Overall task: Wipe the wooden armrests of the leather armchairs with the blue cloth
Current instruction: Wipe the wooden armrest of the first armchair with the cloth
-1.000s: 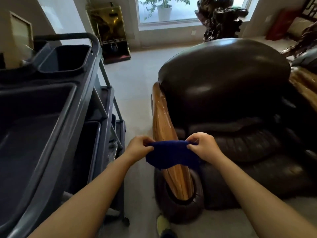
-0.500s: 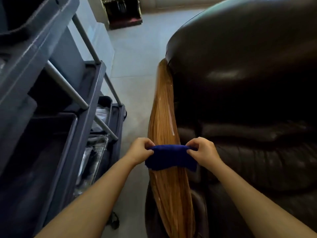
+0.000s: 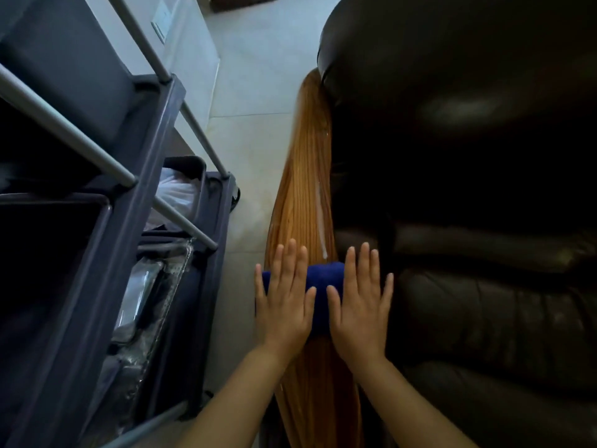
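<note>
The blue cloth [image 3: 321,286] lies draped across the glossy wooden armrest [image 3: 305,189] on the left side of the dark leather armchair [image 3: 468,150]. My left hand [image 3: 284,305] rests flat on the cloth's left part, fingers spread and pointing away from me. My right hand [image 3: 360,308] lies flat on its right part in the same way. Neither hand pinches the cloth; both palms press it onto the wood. Only the strip of cloth between and just beyond the hands shows. A pale streak runs along the armrest's right edge ahead of the cloth.
A dark grey cleaning cart [image 3: 145,221] with metal posts and shelves stands close on the left, with plastic-wrapped items on its lower shelf [image 3: 151,286]. A narrow strip of light tiled floor [image 3: 248,140] separates the cart from the armrest.
Both hands let go of the pinched cloth ends and now lie flat and open on it, with the cloth laid on the armrest. The view has tilted down and closer.
</note>
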`<state>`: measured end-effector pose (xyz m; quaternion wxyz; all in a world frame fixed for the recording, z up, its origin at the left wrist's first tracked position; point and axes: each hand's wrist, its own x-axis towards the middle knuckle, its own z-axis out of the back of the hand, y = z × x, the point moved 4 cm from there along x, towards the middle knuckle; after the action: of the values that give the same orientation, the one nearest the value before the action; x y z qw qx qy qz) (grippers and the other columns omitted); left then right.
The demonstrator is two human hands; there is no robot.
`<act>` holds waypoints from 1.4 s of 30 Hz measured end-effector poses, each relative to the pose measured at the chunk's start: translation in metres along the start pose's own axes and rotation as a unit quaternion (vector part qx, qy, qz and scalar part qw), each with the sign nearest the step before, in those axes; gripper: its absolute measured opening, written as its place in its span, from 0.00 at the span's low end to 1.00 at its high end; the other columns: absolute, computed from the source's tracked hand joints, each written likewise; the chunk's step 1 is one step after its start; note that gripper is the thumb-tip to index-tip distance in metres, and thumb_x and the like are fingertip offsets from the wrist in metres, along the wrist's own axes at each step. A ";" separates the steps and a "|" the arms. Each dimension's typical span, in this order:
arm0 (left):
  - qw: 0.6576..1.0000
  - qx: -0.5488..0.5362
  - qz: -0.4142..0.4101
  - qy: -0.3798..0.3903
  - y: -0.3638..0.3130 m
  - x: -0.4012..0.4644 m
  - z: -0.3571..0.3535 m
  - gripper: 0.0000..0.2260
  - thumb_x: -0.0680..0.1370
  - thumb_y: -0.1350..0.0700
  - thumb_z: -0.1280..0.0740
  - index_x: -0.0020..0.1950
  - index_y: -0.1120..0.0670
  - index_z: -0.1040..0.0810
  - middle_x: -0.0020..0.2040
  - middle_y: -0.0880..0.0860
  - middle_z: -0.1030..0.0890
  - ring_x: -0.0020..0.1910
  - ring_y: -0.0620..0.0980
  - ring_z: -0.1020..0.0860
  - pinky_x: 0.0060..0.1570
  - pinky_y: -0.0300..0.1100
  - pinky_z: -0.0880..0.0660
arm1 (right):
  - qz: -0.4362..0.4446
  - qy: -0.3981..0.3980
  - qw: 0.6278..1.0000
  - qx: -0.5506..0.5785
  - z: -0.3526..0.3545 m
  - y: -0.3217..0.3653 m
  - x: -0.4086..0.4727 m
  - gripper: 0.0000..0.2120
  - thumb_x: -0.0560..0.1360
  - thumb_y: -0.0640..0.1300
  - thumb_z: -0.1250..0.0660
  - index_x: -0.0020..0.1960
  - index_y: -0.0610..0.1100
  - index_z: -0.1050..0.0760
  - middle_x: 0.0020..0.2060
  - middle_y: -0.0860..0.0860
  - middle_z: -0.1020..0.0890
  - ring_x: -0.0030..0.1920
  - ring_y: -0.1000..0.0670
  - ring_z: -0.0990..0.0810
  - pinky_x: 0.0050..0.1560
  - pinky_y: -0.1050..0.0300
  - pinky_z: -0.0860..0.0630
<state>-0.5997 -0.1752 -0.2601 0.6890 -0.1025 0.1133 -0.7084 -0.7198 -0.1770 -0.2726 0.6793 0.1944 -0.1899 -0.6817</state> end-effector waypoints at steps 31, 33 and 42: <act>0.995 -0.086 0.027 -0.047 0.020 0.194 0.016 0.27 0.77 0.45 0.56 0.72 0.51 0.66 0.74 0.48 0.66 0.74 0.46 0.65 0.71 0.45 0.68 | -0.080 -0.059 0.992 0.075 -0.012 0.025 0.191 0.31 0.77 0.59 0.55 0.71 0.52 0.69 0.72 0.53 0.65 0.73 0.53 0.61 0.72 0.51 0.57; 0.986 -0.143 0.051 -0.065 0.025 0.174 0.018 0.28 0.77 0.45 0.55 0.72 0.50 0.65 0.74 0.47 0.66 0.74 0.43 0.65 0.69 0.39 0.70 | -0.111 -0.072 0.981 0.145 -0.007 0.023 0.177 0.30 0.77 0.59 0.53 0.71 0.54 0.65 0.73 0.53 0.60 0.74 0.53 0.55 0.71 0.54 0.52; 0.980 -0.194 0.027 0.014 0.026 0.163 0.003 0.26 0.77 0.48 0.55 0.70 0.47 0.67 0.71 0.41 0.69 0.70 0.34 0.68 0.68 0.30 0.68 | -0.094 0.007 0.953 0.286 -0.028 0.029 0.191 0.29 0.80 0.46 0.48 0.70 0.53 0.66 0.73 0.57 0.59 0.72 0.59 0.57 0.65 0.72 0.60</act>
<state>-0.5790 -0.3385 -0.2668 0.6730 -0.2215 0.2612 -0.6556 -0.6809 -0.3678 -0.2829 0.5291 0.4028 -0.3529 -0.6582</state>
